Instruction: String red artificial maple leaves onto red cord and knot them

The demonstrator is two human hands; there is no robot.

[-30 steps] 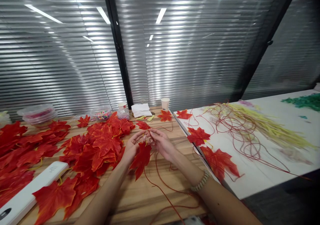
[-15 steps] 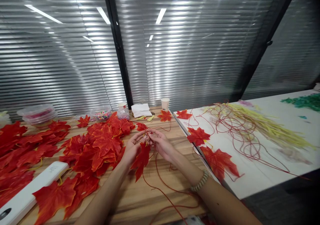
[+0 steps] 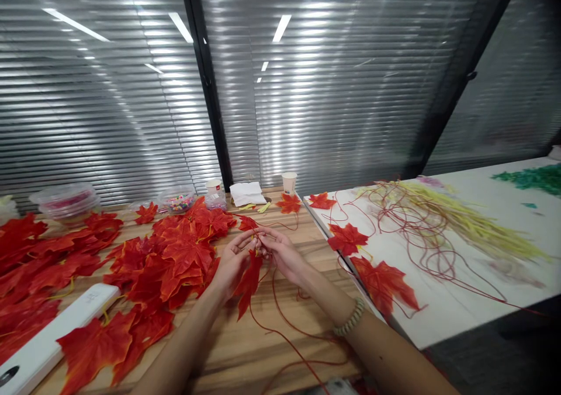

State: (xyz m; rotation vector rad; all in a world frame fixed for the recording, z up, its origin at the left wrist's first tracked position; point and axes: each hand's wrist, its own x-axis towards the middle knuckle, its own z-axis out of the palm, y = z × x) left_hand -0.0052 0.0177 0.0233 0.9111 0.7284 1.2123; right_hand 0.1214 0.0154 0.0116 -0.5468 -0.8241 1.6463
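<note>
Over the wooden table, my left hand [image 3: 231, 264] and my right hand [image 3: 284, 256] meet at the fingertips, both closed in a pinch on a thin red cord [image 3: 283, 335]. Just below the fingers hangs a red artificial maple leaf [image 3: 249, 284] by its yellowish stem, seen partly edge-on. The exact crossing of cord and stem is hidden between the fingers. From there the cord loops down across the table toward the front edge. A beaded bracelet [image 3: 349, 318] is on my right wrist.
A heap of red maple leaves [image 3: 188, 260] lies left of my hands, beside a long white device [image 3: 65, 325]. Tubs of beads [image 3: 177, 201] and a paper cup [image 3: 289, 183] stand behind. On the white table [image 3: 438, 319] lie tangled cord and yellow strips [image 3: 477, 225].
The hanging leaf has turned and looks narrower. My fingertips have shifted slightly around the cord; both hands stay in nearly the same place.
</note>
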